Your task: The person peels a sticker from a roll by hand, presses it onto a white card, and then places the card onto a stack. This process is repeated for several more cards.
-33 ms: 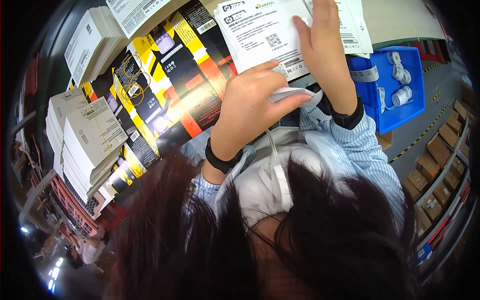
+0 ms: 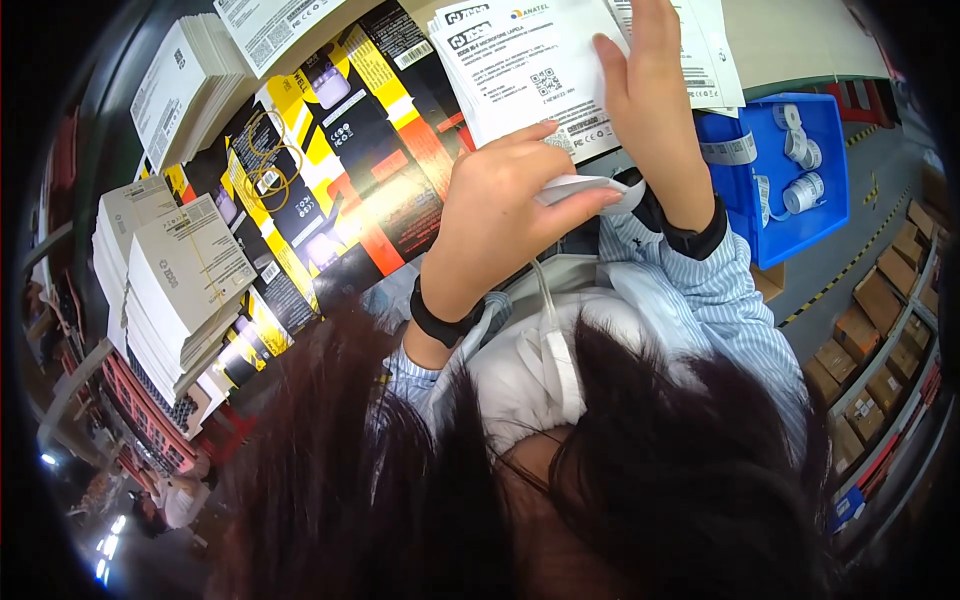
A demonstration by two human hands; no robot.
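My left hand (image 2: 500, 208) is closed in a pinch on a curled white paper strip (image 2: 575, 187), with the thumb on the near side. Just beyond it lies a stack of white printed sheets (image 2: 525, 80) with a small square code. Over the right edge of that stack, my right hand (image 2: 652, 105) has its thumb apart from its stretched fingers. The upper edge of the view cuts off those fingertips. More printed sheets (image 2: 712, 60) lie beside and beneath this hand. Both wrists wear black bands.
A blue bin (image 2: 835, 190) with several label rolls (image 2: 803, 192) stands at the right. Stacked white cards (image 2: 175, 95) and pale boxes (image 2: 190, 265) occupy the left. Tan rubber bands (image 2: 285, 175) lie on black, yellow and red printed packaging (image 2: 395, 195). Cartons (image 2: 885, 285) fill shelving farther right.
My right thumb and fingers have shifted slightly over the sheets. My left hand and the paper strip look the same.
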